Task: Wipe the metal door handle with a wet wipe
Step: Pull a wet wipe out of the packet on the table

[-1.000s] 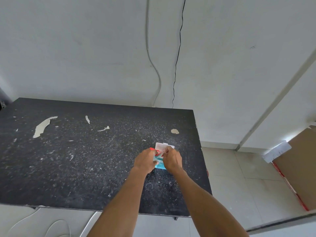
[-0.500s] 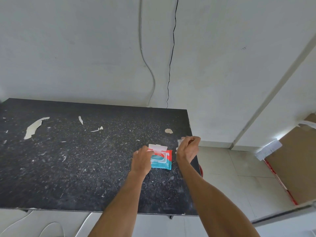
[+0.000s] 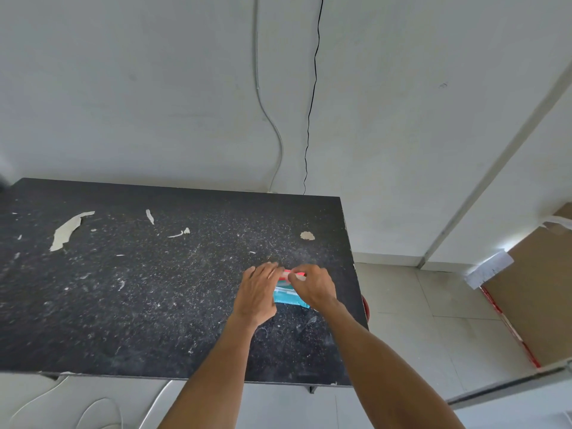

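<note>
A teal and red wet wipe pack lies on the black table near its right edge. My left hand rests over the pack's left side, fingers stretched across it, holding it down. My right hand is curled over the pack's right and upper part, and its fingertips pinch a small white bit of wet wipe at the red top edge. Most of the pack is hidden beneath both hands. No metal door handle is in view.
The tabletop is dusty, with pale paint flakes on it. Behind it is a white wall with a black cable and a grey cable hanging down. A tiled floor and a brown panel lie to the right.
Half a second ago my right hand was off to the right of the open pack with a white wipe. It has come back over the pack, and the lid no longer shows.
</note>
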Tool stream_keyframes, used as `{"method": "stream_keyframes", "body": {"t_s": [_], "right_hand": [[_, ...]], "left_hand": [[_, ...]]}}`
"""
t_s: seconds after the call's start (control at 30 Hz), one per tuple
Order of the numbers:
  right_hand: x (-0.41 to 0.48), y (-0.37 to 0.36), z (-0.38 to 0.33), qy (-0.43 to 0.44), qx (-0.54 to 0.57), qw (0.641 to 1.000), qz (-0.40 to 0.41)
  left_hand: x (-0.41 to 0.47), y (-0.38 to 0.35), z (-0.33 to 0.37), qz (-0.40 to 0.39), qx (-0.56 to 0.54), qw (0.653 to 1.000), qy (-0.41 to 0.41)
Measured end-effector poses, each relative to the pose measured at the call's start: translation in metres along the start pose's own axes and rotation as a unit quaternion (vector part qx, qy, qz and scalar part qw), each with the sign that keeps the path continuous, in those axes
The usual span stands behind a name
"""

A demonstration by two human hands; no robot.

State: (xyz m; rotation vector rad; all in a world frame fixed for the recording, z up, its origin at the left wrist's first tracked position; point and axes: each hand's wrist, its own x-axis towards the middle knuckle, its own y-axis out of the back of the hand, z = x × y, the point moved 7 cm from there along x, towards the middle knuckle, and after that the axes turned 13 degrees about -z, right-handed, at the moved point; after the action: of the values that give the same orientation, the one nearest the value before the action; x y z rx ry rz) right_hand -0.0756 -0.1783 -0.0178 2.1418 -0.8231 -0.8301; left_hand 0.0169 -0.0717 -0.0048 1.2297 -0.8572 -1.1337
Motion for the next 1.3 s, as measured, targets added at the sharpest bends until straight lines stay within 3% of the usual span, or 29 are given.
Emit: {"method": "stream_keyframes", "body": {"t_s": [0.27, 1.03, 1.3], "right_hand": [[-0.014, -0.002, 0.002, -0.011, -0.072, 0.997, 0.007], [-0.02, -0.012, 0.005, -0.027, -0.092, 0.995, -0.011], [-0.027, 0.005, -0.005, -0.034, -0.081, 0.996, -0.012]], "left_hand": [[-0.01, -0.014, 0.0, -0.035, 0.009, 0.999, 0.008], [-0.017, -0.024, 0.0, -0.061, -0.03, 0.997, 0.04], [-0.01, -0.004, 0.005, -0.115, 0.006, 0.992, 0.051]]}}
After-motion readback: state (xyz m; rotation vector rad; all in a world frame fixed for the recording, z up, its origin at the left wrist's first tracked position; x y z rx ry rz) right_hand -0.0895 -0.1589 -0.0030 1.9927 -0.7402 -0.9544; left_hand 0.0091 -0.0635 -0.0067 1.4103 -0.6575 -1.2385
